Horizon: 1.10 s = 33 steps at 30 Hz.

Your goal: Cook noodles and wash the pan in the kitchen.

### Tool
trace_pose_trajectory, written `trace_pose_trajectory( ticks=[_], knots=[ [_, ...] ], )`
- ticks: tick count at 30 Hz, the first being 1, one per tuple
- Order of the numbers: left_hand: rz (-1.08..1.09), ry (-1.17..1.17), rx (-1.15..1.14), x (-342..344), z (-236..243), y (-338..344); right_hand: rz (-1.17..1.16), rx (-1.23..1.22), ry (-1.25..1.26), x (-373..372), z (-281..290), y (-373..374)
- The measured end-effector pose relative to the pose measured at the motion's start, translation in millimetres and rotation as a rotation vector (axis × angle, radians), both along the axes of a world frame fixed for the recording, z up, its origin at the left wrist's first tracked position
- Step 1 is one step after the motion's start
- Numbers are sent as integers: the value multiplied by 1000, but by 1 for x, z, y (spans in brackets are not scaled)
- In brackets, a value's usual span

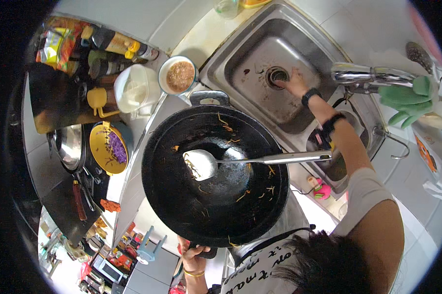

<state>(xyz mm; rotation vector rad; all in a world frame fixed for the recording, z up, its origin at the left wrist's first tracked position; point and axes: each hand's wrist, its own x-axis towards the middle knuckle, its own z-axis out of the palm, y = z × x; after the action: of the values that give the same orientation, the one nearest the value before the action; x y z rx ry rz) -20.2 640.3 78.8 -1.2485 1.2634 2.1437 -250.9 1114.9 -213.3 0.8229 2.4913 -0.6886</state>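
Observation:
A large black wok (182,196) with scattered orange and yellow food shreds sits tilted over the counter beside the steel sink (240,63). A metal ladle (200,164) lies inside it, with its long handle (284,158) pointing right. My left hand (194,255) grips the wok's near handle at the bottom edge. My right hand (295,85) reaches into the sink basin, its fingertips at the drain (278,75). I cannot tell whether it holds anything. Dark bands circle the right wrist and forearm.
Left of the wok stand a bowl of brown food (180,76), a white jug (135,90), a yellow plate with purple shreds (108,147), sauce bottles (118,44) and a steel pot (69,147). A chrome tap (363,76) and a green glove (407,100) are at the right.

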Motion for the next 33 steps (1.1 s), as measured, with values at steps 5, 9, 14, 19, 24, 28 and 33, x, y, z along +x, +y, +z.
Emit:
trace_pose_trajectory(
  ticks=[5,9,14,19,24,28,33],
  knots=[
    [-49,62,103,-29,-2,20,282,412,813,20,150,21],
    [-137,131,118,-48,-23,33,192,656,808,19,138,89],
    [-306,153,189,-75,-46,25,124,517,926,-6,79,121],
    [-361,100,142,-77,-59,4,366,-7,385,16,156,25],
    [-430,86,179,-92,-60,-6,-242,-879,384,42,116,7],
    [-414,20,178,-100,-53,-11,-304,-1028,406,45,136,4],
    [-529,44,173,-109,-52,-17,-138,-828,519,51,169,22]
  ],
)
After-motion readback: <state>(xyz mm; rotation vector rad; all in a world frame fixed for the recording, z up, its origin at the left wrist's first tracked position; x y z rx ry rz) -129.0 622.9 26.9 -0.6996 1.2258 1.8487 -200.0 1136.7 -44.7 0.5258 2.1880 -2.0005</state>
